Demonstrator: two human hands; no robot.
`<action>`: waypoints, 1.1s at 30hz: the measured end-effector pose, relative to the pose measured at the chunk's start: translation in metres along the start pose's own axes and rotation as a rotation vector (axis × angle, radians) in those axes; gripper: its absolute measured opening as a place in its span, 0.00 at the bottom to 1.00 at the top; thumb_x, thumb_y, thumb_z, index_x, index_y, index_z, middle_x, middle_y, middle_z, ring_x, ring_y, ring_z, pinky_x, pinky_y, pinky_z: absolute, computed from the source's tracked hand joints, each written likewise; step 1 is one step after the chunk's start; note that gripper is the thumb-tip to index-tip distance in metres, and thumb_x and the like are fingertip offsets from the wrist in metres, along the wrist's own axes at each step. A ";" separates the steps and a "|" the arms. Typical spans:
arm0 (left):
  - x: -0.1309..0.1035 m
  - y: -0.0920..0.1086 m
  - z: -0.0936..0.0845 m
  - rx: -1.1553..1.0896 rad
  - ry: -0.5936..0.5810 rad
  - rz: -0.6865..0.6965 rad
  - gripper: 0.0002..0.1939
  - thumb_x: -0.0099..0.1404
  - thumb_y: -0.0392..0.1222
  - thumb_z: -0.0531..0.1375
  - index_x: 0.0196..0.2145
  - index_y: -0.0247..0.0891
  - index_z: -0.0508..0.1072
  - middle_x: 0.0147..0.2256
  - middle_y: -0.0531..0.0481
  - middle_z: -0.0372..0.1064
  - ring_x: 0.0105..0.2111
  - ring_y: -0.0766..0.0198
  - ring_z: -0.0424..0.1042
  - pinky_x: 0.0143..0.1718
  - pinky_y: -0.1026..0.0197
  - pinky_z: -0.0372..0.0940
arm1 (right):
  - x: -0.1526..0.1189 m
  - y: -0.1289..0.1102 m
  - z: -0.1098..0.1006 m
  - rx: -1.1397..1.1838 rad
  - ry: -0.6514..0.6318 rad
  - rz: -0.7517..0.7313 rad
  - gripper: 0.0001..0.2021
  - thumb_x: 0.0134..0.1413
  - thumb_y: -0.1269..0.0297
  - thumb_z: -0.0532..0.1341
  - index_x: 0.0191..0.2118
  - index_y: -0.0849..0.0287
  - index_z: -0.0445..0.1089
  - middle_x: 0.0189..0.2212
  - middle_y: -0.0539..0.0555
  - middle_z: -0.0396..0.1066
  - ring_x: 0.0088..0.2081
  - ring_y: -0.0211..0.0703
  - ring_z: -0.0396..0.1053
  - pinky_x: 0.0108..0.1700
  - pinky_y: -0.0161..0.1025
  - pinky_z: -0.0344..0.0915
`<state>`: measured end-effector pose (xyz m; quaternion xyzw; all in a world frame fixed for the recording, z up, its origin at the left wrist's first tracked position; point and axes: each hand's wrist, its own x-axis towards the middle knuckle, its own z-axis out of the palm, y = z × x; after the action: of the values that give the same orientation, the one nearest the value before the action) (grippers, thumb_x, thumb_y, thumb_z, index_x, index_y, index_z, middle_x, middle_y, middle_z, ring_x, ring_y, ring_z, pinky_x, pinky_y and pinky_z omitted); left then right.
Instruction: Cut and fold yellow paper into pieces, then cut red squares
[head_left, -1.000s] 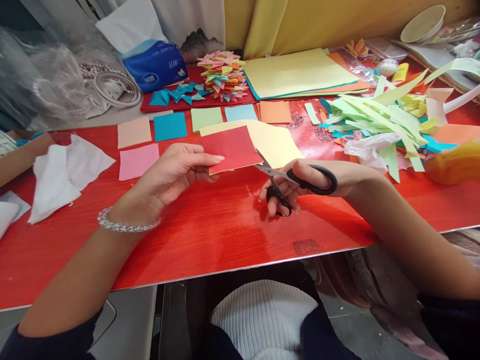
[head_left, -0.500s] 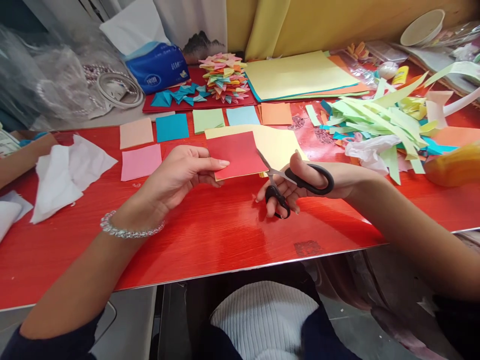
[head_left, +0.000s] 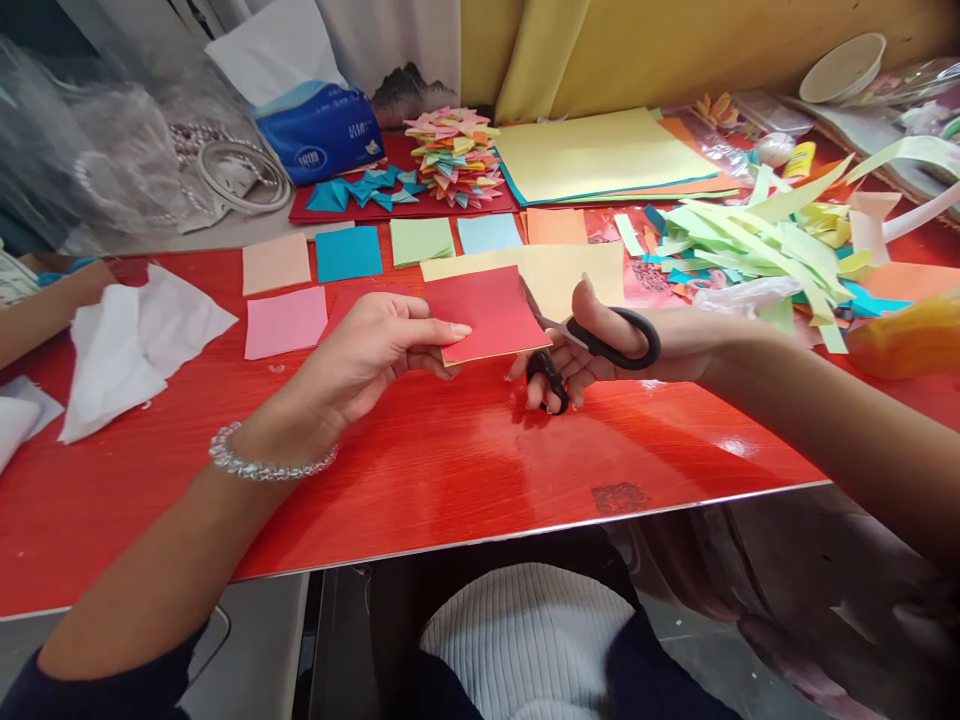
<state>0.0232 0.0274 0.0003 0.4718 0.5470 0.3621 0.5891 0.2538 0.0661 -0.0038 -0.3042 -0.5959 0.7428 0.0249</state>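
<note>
My left hand (head_left: 397, 350) pinches a red paper square (head_left: 487, 305) at its lower left corner, thumb on top. Under the square lies yellow paper (head_left: 577, 275), which sticks out behind it and to the right. My right hand (head_left: 611, 340) holds black-handled scissors (head_left: 619, 338), thumb through the upper loop and fingers in the lower one. The scissor blades lie at the red square's right edge, partly hidden by the paper. Both hands are above the red table (head_left: 450, 470).
Paper squares, among them a teal stack (head_left: 349, 254) and a pink stack (head_left: 285, 323), lie behind and left. Green paper strips (head_left: 757, 245) are heaped at right. A folded-paper stack (head_left: 456, 155), yellow sheets (head_left: 600, 155) and a tissue pack (head_left: 322, 135) stand at the back.
The red square and my left hand have shifted slightly right. The scissors' handles have come up and a little left, and the blades are now further hidden along the paper's right edge.
</note>
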 end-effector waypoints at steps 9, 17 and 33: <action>-0.002 0.001 0.002 0.000 -0.011 -0.011 0.12 0.51 0.35 0.65 0.17 0.33 0.66 0.18 0.53 0.67 0.20 0.70 0.68 0.27 0.66 0.66 | 0.009 0.006 0.010 -0.171 0.215 -0.111 0.37 0.54 0.36 0.41 0.31 0.66 0.73 0.33 0.63 0.74 0.32 0.41 0.72 0.35 0.38 0.67; 0.000 -0.002 0.000 -0.026 -0.021 0.027 0.12 0.51 0.35 0.65 0.17 0.34 0.66 0.19 0.53 0.68 0.21 0.70 0.69 0.26 0.67 0.66 | 0.018 0.017 0.015 -0.283 0.440 -0.167 0.33 0.52 0.34 0.47 0.25 0.62 0.71 0.25 0.58 0.72 0.27 0.41 0.70 0.28 0.36 0.64; 0.000 -0.002 0.002 0.000 -0.011 0.044 0.12 0.50 0.37 0.66 0.17 0.34 0.66 0.18 0.55 0.64 0.20 0.70 0.69 0.27 0.66 0.66 | 0.015 0.014 0.032 -0.274 0.638 -0.255 0.30 0.48 0.35 0.53 0.19 0.61 0.68 0.18 0.54 0.69 0.19 0.34 0.65 0.23 0.34 0.59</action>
<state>0.0251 0.0262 -0.0018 0.4857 0.5334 0.3725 0.5839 0.2310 0.0406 -0.0190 -0.4444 -0.6852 0.5148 0.2608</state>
